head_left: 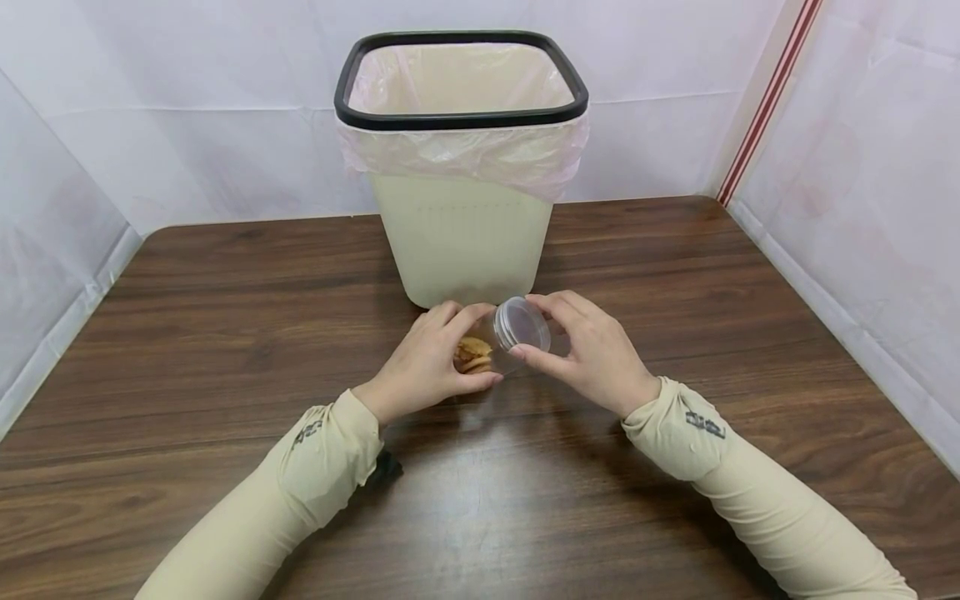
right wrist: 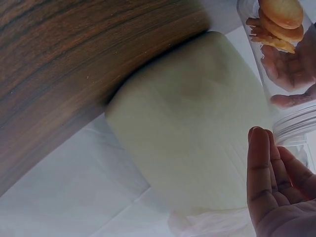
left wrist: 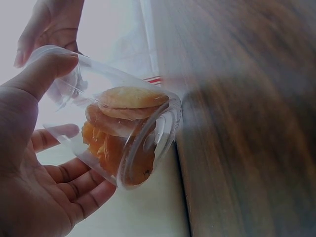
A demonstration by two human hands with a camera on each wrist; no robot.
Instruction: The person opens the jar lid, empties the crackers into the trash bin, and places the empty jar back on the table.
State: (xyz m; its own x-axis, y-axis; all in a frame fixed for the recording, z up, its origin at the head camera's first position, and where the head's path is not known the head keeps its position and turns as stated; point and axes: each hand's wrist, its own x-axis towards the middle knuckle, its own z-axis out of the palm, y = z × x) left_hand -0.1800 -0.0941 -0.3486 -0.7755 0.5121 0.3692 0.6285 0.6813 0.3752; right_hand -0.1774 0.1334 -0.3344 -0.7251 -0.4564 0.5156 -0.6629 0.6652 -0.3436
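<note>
My left hand (head_left: 427, 360) grips a clear plastic jar (left wrist: 79, 101) round its side, thumb on one side and fingers on the other. Inside, near its base, lie several golden-brown cookies (left wrist: 133, 106) and a ruffled orange piece (left wrist: 106, 148). At the jar's mouth, my right hand (head_left: 592, 354) pinches a round clear lid (head_left: 529, 325) by its edge between thumb and fingers. The lid is tilted and faces up to the right in the head view. Whether it still touches the jar's mouth I cannot tell. Both hands are just above the table.
Behind the hands stands a cream bin (head_left: 465, 233) with a black rim (head_left: 461, 122) and a pinkish liner (head_left: 465, 154). Brown wood-grain table (head_left: 225, 333) spreads around it. White sheeting (head_left: 187, 100) hangs behind and at both sides. Something small and dark (head_left: 386, 468) shows by the left cuff.
</note>
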